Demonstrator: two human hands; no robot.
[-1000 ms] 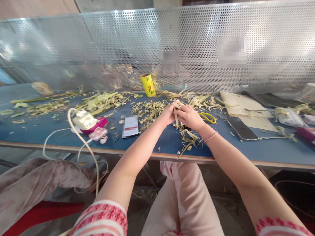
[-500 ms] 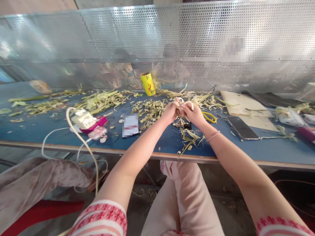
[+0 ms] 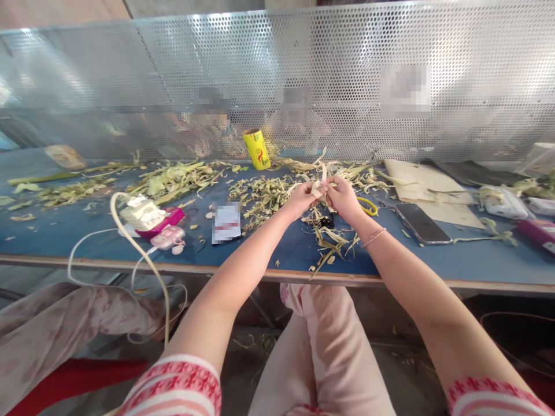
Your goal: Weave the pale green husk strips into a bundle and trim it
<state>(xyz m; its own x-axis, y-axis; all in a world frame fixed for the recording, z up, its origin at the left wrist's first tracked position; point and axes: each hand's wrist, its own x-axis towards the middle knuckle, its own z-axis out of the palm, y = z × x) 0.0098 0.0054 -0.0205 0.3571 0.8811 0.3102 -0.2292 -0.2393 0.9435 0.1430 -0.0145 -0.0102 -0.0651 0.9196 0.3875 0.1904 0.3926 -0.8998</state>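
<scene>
Over blue table (image 3: 65, 237), perforated screen (image 3: 173, 86) behind: both hands pinch pale strip (image 3: 321, 186).

Table top (image 3: 52, 237): deep blue, pale wood-coloured near edge. Leaf strips (image 3: 182, 179): pale green to straw yellow, scattered far across the blue. Strip (image 3: 321, 184) between both hands: cream. Can (image 3: 256, 148), far centre: bright yellow, red mark. Scissors (image 3: 367, 205): yellow handles. Phone (image 3: 417, 223), right: black. Case (image 3: 169, 218), left: magenta pink. Cable (image 3: 130, 231): white. Sleeves (image 3: 182, 384): red-and-white stripes. Far screen (image 3: 130, 75): silver, dotted with holes.
</scene>
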